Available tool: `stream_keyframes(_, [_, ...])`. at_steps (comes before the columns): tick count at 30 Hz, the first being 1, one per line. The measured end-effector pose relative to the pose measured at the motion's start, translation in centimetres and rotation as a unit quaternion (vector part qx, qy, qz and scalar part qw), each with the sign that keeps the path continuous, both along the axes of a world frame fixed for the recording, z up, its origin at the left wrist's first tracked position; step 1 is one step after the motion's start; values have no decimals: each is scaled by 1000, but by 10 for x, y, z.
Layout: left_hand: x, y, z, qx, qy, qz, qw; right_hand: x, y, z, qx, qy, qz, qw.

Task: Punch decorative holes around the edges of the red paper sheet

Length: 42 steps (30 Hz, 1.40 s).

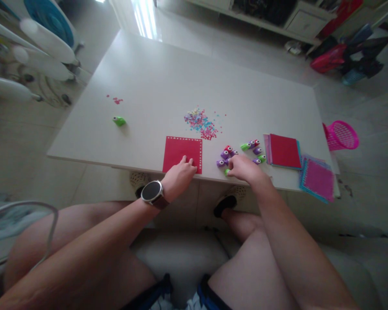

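A square of red paper (174, 156) lies at the table's near edge, with small holes punched along its top and right sides. My left hand (180, 174) rests on its lower right part, fingers stretched out and apart. My right hand (242, 167) is at a cluster of small purple, red and green craft punches (226, 154) with eye-like spots. Its fingers are curled together at a green craft punch (226, 172), partly covering it. More craft punches (254, 146) stand just to the right of this cluster.
Punched-out confetti (201, 122) is heaped beyond the red paper. A lone green punch (119, 121) and red bits (117, 100) lie at the left. Stacked coloured sheets (285, 150) and punched sheets (318, 178) occupy the right end, near a pink basket (342, 135).
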<state>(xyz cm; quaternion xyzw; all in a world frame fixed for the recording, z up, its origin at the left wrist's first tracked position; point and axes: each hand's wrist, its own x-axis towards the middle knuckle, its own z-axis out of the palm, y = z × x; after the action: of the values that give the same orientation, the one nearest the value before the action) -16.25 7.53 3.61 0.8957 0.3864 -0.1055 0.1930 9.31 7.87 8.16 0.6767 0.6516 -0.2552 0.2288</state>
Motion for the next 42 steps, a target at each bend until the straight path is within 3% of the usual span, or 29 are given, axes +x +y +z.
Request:
stream_keyframes(16, [15, -2, 32, -23, 31, 81, 996, -46, -16, 0, 52, 86, 21, 995])
stream_keyframes(29, [15, -6, 28, -9, 17, 41, 999, -52, -16, 0, 52, 96, 61, 992])
stream_keyframes(42, [12, -6, 19, -4, -15, 51, 999, -50, -15, -8, 57, 128, 60, 988])
